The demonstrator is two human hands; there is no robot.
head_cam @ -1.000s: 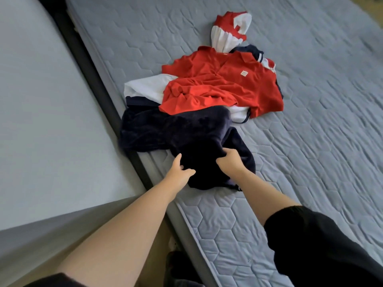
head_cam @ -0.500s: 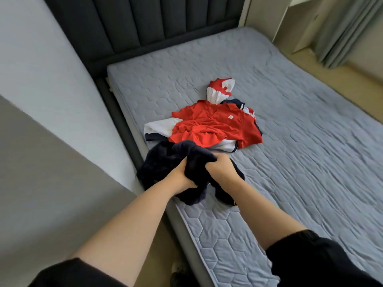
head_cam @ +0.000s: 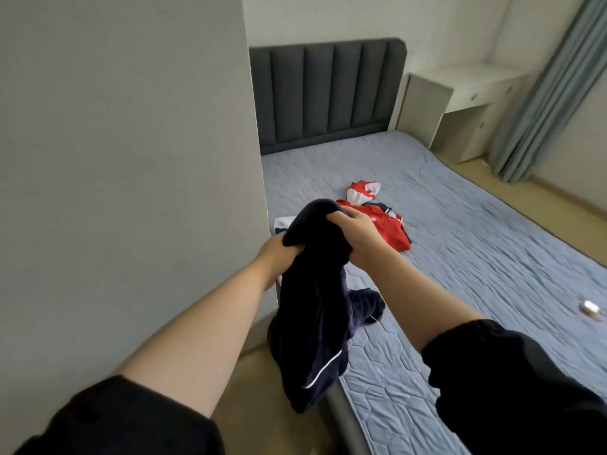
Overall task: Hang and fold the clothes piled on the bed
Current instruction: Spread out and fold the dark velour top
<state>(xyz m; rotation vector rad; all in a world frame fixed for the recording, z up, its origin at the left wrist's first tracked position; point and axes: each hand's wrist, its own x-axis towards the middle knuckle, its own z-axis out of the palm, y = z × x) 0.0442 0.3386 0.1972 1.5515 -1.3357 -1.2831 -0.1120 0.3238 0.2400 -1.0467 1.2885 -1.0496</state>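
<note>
A dark navy garment [head_cam: 315, 310] with a thin white stripe hangs in the air over the bed's near left edge. My left hand [head_cam: 274, 259] grips its upper left part, and my right hand [head_cam: 353, 236] grips the top right. Its lower end trails onto the mattress. Behind my hands, the rest of the pile lies on the grey quilted bed [head_cam: 476, 251]: a red polo shirt [head_cam: 389, 229], a red and white piece [head_cam: 361, 193] and a bit of white fabric [head_cam: 282, 221], partly hidden by the garment.
A grey wall panel [head_cam: 131, 159] stands close on the left. The dark padded headboard [head_cam: 325, 93] is at the back, a white bedside desk [head_cam: 466, 100] and grey curtain [head_cam: 551, 93] at the right. A small white object [head_cam: 589, 308] lies on the bed's right side.
Both hands took hold of the navy garment and lifted it off the pile, up and toward me. The view rose from the mattress to take in the room.
</note>
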